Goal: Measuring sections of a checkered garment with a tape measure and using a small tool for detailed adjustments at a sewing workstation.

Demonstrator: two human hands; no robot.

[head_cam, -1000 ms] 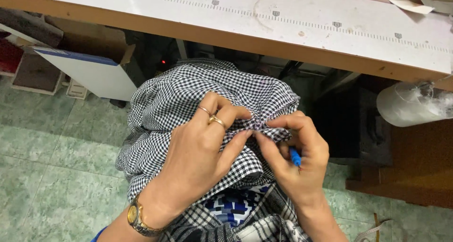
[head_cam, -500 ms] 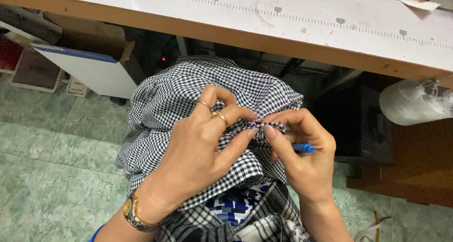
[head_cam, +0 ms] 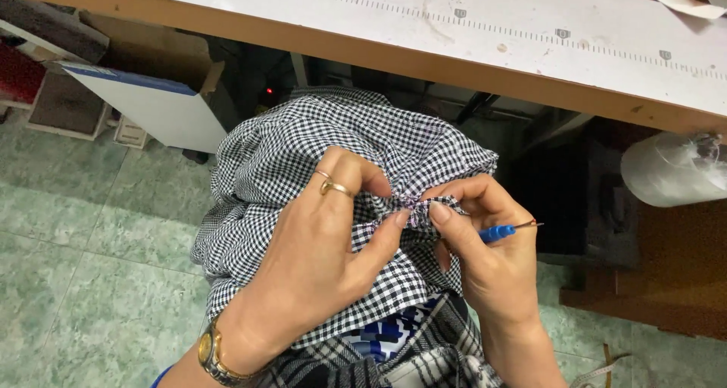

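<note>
Green mottled floor tiles spread under a long white-topped bench with a wooden edge and a measuring scale printed along its top. Below the bench's edge, on the left, a white box with a blue rim leans against the dark underside; on the right a pale roll wrapped in clear film lies on a brown shelf.

Close in front of the bench, a bundle of black-and-white checked fabric rests on the person's lap, bunched into folds. The left hand, with gold rings on one finger and a gold watch at the wrist, lies over the cloth and pinches a gathered seam between thumb and fingers. The right hand meets it at that same spot, its thumb and forefinger nipping the fabric just beside the left thumb, the two thumbs almost touching. Tucked in the right hand's curled fingers is a small blue-handled tool with a thin metal tip pointing right, away from the cloth. Larger plaid fabric shows beneath the wrists.
</note>
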